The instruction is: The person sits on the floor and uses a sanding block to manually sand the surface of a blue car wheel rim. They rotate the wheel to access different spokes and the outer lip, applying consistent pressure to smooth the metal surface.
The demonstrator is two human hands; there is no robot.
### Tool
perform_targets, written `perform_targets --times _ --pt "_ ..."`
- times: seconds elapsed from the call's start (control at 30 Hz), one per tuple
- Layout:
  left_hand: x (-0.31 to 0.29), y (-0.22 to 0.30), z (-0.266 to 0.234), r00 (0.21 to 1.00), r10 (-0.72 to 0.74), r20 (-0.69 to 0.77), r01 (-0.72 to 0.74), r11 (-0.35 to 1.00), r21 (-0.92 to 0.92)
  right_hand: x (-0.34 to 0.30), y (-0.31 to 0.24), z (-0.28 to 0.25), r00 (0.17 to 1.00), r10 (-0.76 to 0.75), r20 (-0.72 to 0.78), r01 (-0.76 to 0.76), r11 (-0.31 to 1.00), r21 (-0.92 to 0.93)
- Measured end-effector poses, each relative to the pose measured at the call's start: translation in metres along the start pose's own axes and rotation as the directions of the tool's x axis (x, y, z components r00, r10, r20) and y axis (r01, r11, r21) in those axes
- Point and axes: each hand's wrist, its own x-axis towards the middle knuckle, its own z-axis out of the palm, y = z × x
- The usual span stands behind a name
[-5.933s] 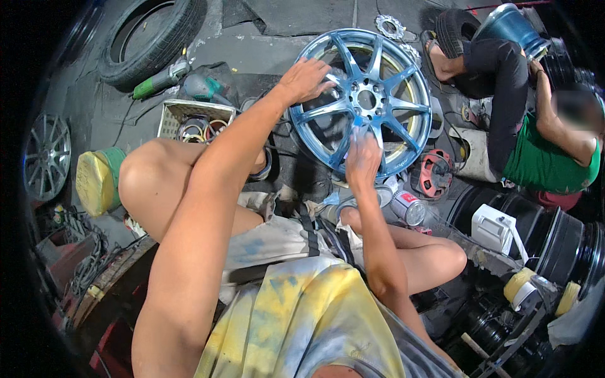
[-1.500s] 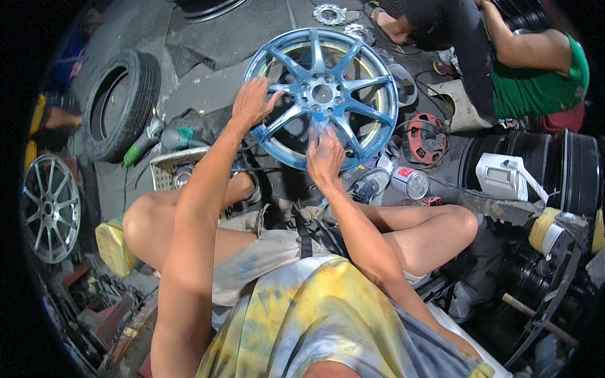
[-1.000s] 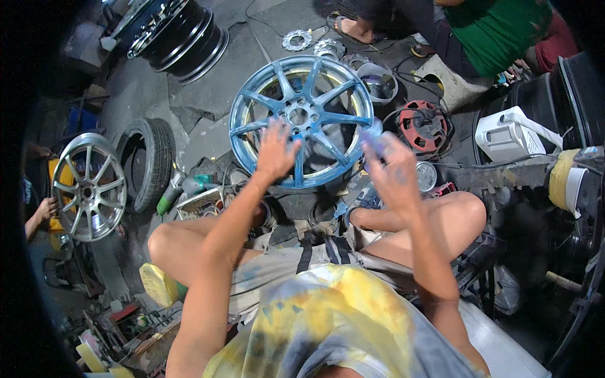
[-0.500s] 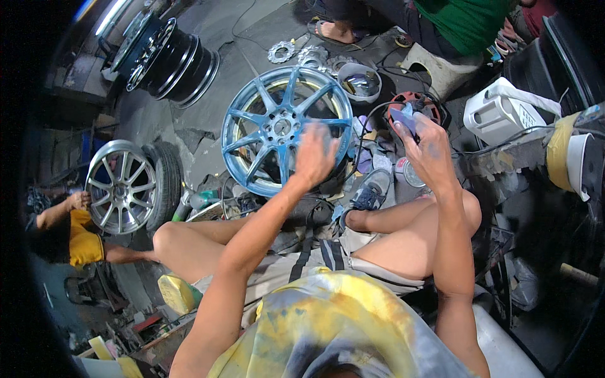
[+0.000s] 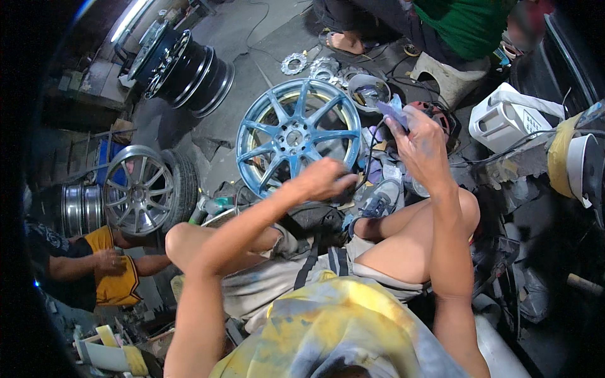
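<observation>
A blue multi-spoke wheel rim (image 5: 305, 115) lies on the floor in front of me, its face up. My left hand (image 5: 322, 179) is over the rim's near right edge, its fingers smeared by motion, so I cannot make out whether they touch it. My right hand (image 5: 423, 142), raised to the right of the rim, pinches a folded purple sheet (image 5: 393, 114) that looks like sandpaper. A pale blue scrap shows beside that sheet, at the fingertips.
A bowl (image 5: 369, 91) stands behind the rim, near several metal rings (image 5: 293, 63). Black wheels (image 5: 201, 75) stand far left; a silver rim (image 5: 140, 189) and tyre are nearer. A white plastic container (image 5: 504, 123) is at right. One person sits ahead, another at left.
My left hand has drawn back from the rim's hub area toward its near right edge. The purple sheet stays in my right hand. The person at left has shifted, and the view has moved slightly.
</observation>
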Motion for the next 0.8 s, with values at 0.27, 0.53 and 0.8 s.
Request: perform_targets --times 0.27,0.53,0.8 --pt "-0.097 -0.16 -0.002 0.841 -0.534 0.089 0.536 0.801 -0.266 -0.012 0.031 0.045 0.972 0.105 0.209 -0.078 0.988 -0.132" --pt "-0.068 -0.181 0.084 0.732 -0.68 0.031 0.609 0.634 -0.476 0.026 0.056 0.202 0.9 0.011 0.435 0.097 0.969 -0.227" --pt "-0.071 -0.168 0.047 0.802 -0.595 0.058 0.57 0.731 -0.375 -0.009 0.092 0.259 0.926 0.18 0.332 -0.092 0.96 -0.263"
